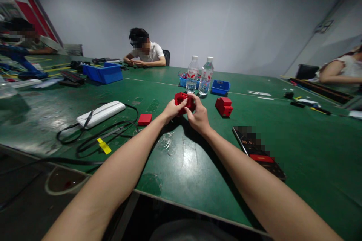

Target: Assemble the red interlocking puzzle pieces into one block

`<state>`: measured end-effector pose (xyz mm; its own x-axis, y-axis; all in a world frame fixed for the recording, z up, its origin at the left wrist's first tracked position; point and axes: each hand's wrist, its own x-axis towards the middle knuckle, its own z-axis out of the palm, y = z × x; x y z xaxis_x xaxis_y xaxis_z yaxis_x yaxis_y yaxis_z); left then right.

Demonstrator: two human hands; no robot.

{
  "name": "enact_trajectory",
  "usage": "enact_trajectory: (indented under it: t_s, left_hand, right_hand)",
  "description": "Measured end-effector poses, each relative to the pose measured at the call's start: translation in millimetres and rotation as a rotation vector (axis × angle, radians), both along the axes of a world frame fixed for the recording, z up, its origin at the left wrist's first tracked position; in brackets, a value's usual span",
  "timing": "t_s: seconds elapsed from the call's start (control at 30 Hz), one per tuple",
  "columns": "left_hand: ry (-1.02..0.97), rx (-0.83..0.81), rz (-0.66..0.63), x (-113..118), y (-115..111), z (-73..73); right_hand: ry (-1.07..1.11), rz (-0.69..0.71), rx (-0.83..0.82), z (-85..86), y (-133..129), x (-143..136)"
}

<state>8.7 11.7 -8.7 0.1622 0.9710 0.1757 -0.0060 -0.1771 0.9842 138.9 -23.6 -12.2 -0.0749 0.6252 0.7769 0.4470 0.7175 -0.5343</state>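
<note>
Between my two hands is a red block-like part (181, 98) with a hollow in its face, held just above the table. My left hand (173, 110) grips its left side, thumb lying across the front. Fingers of my right hand (199, 115) close round the right side, with the thumb low on the front. My fingers cover much of the part. To the right, a similar red part (224, 107) rests on the green table (181, 173). A flat red square piece (145, 119) lies left of my left forearm.
Two water bottles (206, 76) stand behind my hands, near a small blue tray (220, 87). A phone (258, 152) lies right of my right forearm. Left are a white power strip (101, 114), looped black cable and a blue bin (102, 72). Other people sit around the table.
</note>
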Motion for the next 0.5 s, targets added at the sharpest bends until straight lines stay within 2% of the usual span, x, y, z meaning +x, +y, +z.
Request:
enact_trajectory:
  t_s: [0.17,0.5]
  left_hand:
    - [-0.007,0.028,-0.095,0.1,-2.9,0.5]
    - [0.001,0.007,-0.061,-1.3,0.2,-0.5]
  right_hand:
    - [0.031,0.070,-0.097,-3.4,4.7,2.0]
    - [-0.021,0.067,-0.161,-2.6,-2.3,-1.5]
